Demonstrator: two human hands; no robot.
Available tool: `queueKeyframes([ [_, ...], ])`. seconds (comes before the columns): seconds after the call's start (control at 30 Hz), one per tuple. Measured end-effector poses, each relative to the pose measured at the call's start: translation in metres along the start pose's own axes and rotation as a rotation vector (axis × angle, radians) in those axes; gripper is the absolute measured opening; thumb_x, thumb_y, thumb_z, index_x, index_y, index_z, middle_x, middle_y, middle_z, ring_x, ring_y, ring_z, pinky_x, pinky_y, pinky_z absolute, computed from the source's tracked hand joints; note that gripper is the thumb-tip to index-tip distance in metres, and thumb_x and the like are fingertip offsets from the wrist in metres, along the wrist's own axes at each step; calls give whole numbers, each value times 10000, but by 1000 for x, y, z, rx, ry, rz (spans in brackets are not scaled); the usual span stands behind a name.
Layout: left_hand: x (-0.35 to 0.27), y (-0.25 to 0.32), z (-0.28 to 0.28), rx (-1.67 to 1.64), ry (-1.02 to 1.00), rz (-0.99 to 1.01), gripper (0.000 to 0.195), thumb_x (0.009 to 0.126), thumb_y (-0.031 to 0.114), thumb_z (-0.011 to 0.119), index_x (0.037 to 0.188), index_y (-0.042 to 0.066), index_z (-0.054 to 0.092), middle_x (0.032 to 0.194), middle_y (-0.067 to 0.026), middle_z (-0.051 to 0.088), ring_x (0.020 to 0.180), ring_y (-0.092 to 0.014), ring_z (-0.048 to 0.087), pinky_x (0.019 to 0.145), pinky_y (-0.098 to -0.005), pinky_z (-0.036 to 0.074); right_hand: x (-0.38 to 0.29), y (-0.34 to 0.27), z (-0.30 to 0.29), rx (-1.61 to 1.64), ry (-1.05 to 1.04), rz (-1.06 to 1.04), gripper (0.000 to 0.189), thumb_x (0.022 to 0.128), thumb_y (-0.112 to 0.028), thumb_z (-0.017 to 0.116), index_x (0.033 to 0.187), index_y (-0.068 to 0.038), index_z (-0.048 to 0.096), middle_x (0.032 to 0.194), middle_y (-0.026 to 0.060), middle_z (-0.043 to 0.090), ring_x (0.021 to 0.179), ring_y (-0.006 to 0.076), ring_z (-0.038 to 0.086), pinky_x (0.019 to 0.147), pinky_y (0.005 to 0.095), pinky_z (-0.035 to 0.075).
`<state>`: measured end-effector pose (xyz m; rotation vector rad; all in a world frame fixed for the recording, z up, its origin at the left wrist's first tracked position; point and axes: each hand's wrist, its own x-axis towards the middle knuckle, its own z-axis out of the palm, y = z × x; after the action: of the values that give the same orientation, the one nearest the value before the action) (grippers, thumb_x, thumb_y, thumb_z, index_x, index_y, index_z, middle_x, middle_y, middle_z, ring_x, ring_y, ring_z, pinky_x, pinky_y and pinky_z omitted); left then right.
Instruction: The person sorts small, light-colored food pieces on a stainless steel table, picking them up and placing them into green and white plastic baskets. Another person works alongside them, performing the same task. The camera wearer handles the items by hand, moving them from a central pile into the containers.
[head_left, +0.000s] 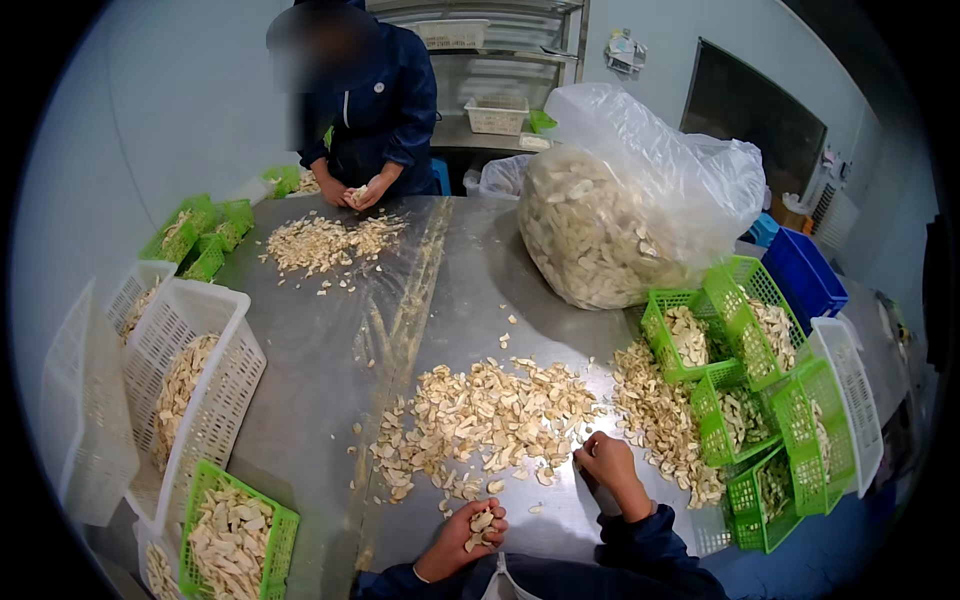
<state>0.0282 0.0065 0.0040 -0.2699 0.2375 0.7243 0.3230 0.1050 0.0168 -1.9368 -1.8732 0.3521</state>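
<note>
My left hand (456, 541) is low in the head view, its fingers curled around several pale dried slices (480, 529). My right hand (613, 466) is lowered to the steel table (559, 517), at the right front edge of a loose pile of similar slices (495, 412). Its thumb and fingers are drawn together, and whether a slice sits between them is hidden. A second heap of slices (664, 420), smaller and browner, lies to the right of that hand. A few single slices are scattered between my hands and the main pile.
Green plastic baskets (750, 431) of slices crowd the right side, near a blue crate (804, 274). A large clear bag (600, 217) of slices stands behind. White baskets (232, 360) and a green basket (281, 536) line the left. Across the table, a co-worker (375, 97) handles another pile (322, 244).
</note>
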Motion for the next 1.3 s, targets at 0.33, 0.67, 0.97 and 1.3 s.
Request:
queueKeyframes([
  [0.33,7,1,-8,-40,36,6,140,972,185,502,968,53,548,880,-51,535,778,-172,495,590,-257,430,1,18,-20,176,88,-53,161,805,-219,692,847,-64,708,711,139,646,646,279,635,594,360,499],
  [0.67,9,1,-2,32,70,3,141,975,195,495,979,60,535,892,-50,518,785,-164,479,602,-261,426,-7,0,-30,712,-233,175,225,852,-255,715,800,-46,653,647,29,614,562,116,563,520,260,441],
  [0.97,42,3,3,-18,-24,-109,137,968,173,508,1018,55,554,909,-80,545,825,-186,504,621,-281,449,-4,-37,-6,2259,-599,549,251,991,-284,483,992,-52,578,877,39,564,626,128,495,548,232,419],
  [1.3,25,-11,-1,1062,-44,503,609,775,-82,706,1306,38,434,1169,-72,590,1097,-158,586,904,-292,510,-43,-120,-18,630,-474,-554,339,982,-311,547,1207,-64,602,912,71,697,861,180,668,751,319,532],
])
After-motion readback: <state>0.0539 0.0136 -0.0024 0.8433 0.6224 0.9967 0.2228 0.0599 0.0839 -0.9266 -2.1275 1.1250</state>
